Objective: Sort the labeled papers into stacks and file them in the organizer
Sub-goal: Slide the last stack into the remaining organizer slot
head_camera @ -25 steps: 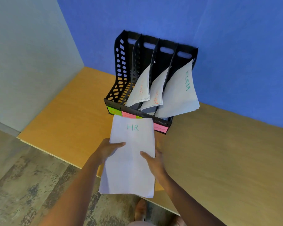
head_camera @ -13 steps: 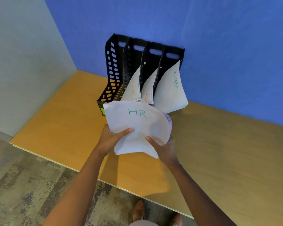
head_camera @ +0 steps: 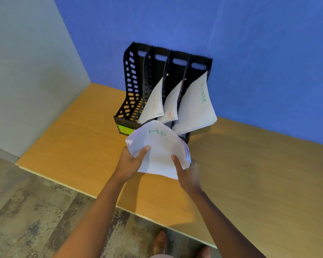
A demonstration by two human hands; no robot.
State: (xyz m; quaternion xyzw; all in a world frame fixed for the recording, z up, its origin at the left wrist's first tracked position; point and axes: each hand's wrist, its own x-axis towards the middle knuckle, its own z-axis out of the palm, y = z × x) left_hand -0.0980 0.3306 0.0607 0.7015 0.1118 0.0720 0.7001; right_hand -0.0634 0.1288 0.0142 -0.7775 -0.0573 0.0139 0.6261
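the hr stack (head_camera: 158,148) hid most of the organizer (head_camera: 133,86) front labels; red writing on two filed stacks was unreadable.

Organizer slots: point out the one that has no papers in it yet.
The leftmost slot of the black organizer, the one with the green tag at its front. The other three each hold a leaning paper stack.

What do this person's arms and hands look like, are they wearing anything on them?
Both forearms are bare, with no sleeves in view. The left hand and right hand wear no gloves, and no watch, bracelet or ring shows. The right hand is slightly blurred, so small details there are uncertain.
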